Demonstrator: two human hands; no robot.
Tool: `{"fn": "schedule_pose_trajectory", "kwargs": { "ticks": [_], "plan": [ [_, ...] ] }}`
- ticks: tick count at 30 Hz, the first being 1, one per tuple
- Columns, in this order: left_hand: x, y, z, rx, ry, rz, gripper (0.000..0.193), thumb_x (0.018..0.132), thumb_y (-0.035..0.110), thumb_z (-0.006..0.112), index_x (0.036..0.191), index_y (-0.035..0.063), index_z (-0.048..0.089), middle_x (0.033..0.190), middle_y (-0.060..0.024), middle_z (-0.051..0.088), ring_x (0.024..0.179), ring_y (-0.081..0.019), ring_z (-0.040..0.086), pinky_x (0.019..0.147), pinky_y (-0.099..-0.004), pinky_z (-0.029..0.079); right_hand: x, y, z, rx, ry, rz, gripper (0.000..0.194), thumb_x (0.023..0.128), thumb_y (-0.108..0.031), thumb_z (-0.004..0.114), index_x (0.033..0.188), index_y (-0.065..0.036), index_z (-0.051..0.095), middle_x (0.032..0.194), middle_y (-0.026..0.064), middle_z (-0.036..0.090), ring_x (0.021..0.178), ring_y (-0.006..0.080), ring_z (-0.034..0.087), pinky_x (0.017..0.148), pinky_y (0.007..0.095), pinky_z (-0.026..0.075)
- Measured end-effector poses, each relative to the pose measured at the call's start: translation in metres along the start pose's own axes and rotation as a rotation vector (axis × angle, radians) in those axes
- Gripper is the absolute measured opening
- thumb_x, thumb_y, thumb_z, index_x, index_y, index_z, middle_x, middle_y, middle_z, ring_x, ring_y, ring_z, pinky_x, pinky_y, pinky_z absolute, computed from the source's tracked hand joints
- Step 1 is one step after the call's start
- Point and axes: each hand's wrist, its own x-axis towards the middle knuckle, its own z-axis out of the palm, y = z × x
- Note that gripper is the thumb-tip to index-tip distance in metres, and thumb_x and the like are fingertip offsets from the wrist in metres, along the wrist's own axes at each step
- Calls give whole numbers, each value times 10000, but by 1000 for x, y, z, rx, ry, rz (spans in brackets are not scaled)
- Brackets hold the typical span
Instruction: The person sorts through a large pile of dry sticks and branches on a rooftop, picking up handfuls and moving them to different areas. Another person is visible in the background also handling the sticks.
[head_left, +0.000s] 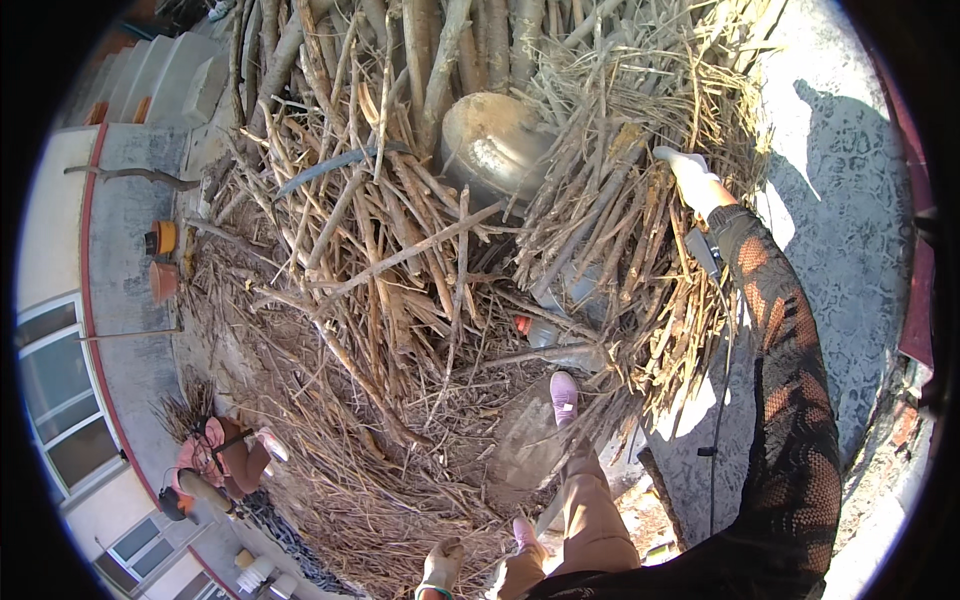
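Observation:
My right hand (697, 180), in a pale work glove, reaches onto the right side of a stacked pile of dry sticks (600, 217). Its fingers lie against the stick ends; whether they close around any is hidden. A dark cable with a small grey device (703, 251) hangs by that wrist. Low in the view, my left hand (444, 562), gloved as well, has its fingers curled above scattered twigs (405, 517). Nothing can be made out in it. A rounded metal pot (495, 142) is wedged among the branches, left of my right hand.
Thicker branches (495, 45) stand at the back. A clear plastic bottle with a red cap (541, 330) lies near my pink shoe (564, 397). Another person (214, 461) crouches at left by a house wall. Flowerpots (163, 281) stand along it. Patterned grey paving (847, 247) borders the pile.

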Motion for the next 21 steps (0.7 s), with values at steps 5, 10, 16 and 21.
{"fn": "schedule_pose_trajectory", "kwargs": {
  "ticks": [5,10,16,21],
  "plan": [
    [-6,6,5,-14,9,-24,285,829,76,643,1102,-1,614,895,-40,647,795,-99,578,719,-214,465,-3,3,-7,-24,0,12,636,836,-455,583,1275,1,526,1390,226,421,1290,303,375,1061,366,263],
    [-5,-1,-4,-122,-4,-168,290,823,79,679,1095,8,607,953,-55,650,847,-131,592,758,-255,483,4,7,-8,68,-42,-43,580,850,-437,569,1258,-25,551,1397,175,434,1278,277,389,1056,356,270],
    [9,-23,-7,77,30,24,298,820,85,679,1099,13,603,975,-56,650,865,-136,593,758,-258,479,-36,-14,-8,250,39,-185,446,864,-332,621,1156,6,613,1221,94,586,1132,165,495,998,280,324],
    [9,-13,1,51,47,58,272,819,138,648,1061,16,636,909,-64,677,830,-132,617,766,-256,482,-97,-19,13,270,145,-36,273,818,-252,700,916,2,678,770,4,600,666,84,496,604,273,394]
  ]
}}
